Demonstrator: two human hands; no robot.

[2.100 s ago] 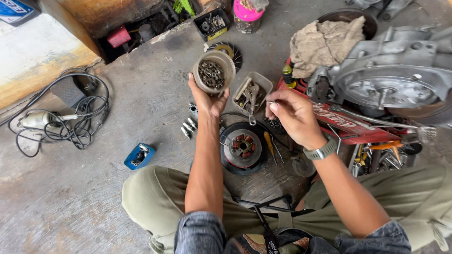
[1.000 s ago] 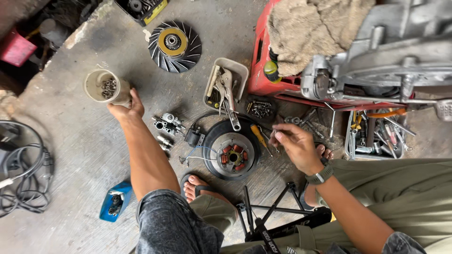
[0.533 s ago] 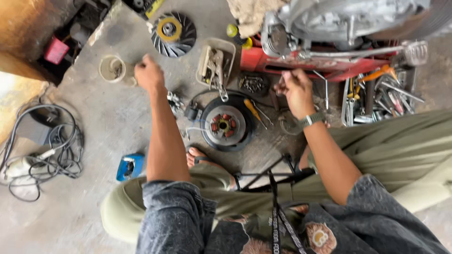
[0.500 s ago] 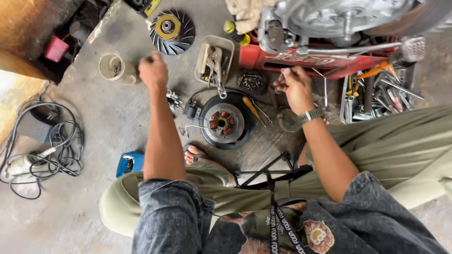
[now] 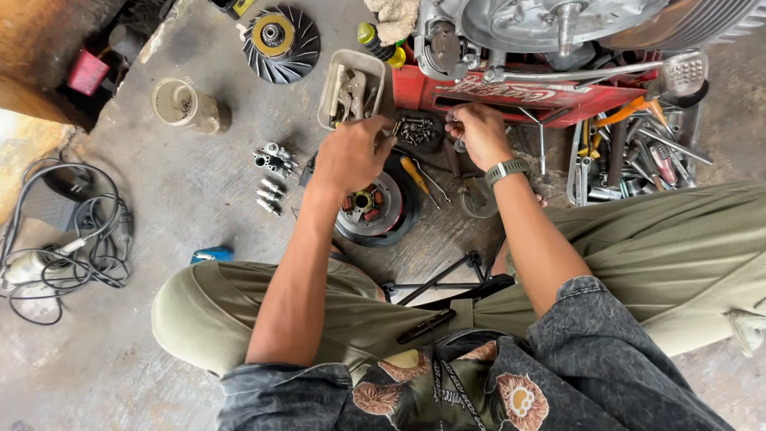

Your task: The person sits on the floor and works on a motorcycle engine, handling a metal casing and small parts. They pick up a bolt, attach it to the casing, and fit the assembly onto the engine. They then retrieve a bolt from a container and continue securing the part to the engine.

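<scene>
Just above the round stator disc (image 5: 371,206), left hand (image 5: 349,154) fingers curl over small bolts (image 5: 415,130), grasp unclear; right hand (image 5: 477,132) pinches a small part, easily dropped among clutter.

Soft, even daylight fills the scene, with only faint shadows under the arms on the concrete floor (image 5: 199,191). A bright overexposed patch glares at the left edge. Focus is sharp in the centre; wide-angle distortion bends the corners, and mild glare sits on the engine casing (image 5: 542,20).

Red crate (image 5: 511,100), olive trousers (image 5: 638,255), black finned wheel with yellow hub (image 5: 281,33), grey floor (image 5: 191,191)
</scene>
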